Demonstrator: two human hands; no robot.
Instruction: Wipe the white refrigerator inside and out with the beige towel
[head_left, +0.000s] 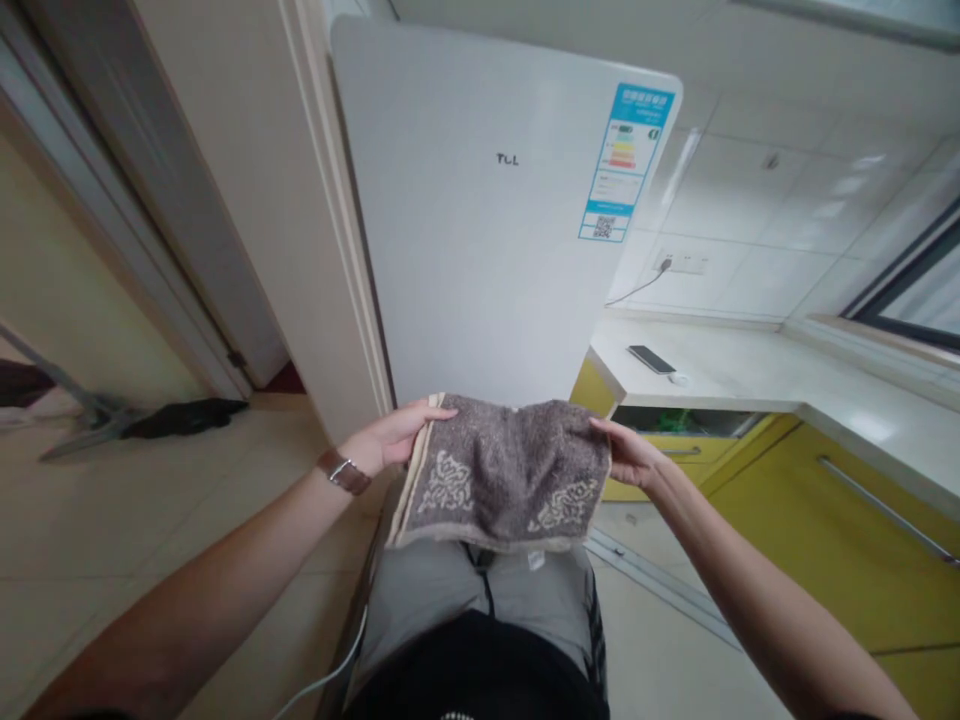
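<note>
A folded brown towel [517, 470] with cream scroll patterns in its lower corners and a pale border is stretched out in front of my body. On its left edge my left hand [405, 430] is closed, thumb on top and fingers underneath. The right edge is pinched by my right hand [628, 452] in the same way. The middle of the towel sags a little, and a small white tag [535, 560] hangs below its lower border. My fingers under the cloth are mostly hidden.
A white refrigerator [480, 240] stands straight ahead. To the right is a white countertop [735, 370] with a dark phone [651, 359] on it, above yellow cabinets [840, 530]. A door frame [247, 180] rises on the left. A white cable [330, 675] runs beside my legs.
</note>
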